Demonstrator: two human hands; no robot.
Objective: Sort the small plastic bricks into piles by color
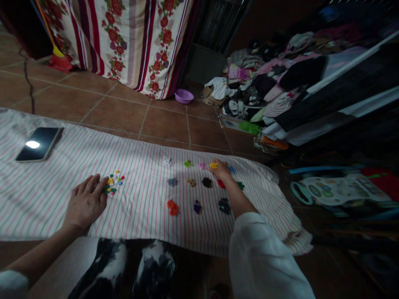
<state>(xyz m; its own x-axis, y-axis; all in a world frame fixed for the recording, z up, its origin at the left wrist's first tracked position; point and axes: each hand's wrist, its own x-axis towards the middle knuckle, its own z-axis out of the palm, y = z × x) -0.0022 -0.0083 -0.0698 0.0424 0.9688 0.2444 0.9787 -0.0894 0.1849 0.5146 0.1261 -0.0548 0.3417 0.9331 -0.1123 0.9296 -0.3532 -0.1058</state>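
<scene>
My left hand [85, 201] lies flat, palm down, on a striped cloth [137, 216]. Its fingertips touch the edge of a loose pile of mixed small coloured pieces [114, 181]. Farther right, my right hand [222, 170] is bent over small yellow pieces [213, 165], its fingertips closed around them. Nearby are sorted little heaps: white [167, 160], lime green [187, 163], pink [202, 165], blue [232, 169], grey [172, 182], tan [191, 182], black [206, 182], red [221, 183], green [240, 185], orange [172, 207], dark purple [197, 206] and dark [223, 205]. My right forearm partly covers the red one.
A phone [40, 144] rests on the cloth at the left. Beyond the cloth are a tiled floor [118, 112], a purple basin [184, 96], a flowered curtain [131, 41] and a broom [60, 60]. Heaped clothes [264, 79] and a baby walker [336, 189] stand at the right.
</scene>
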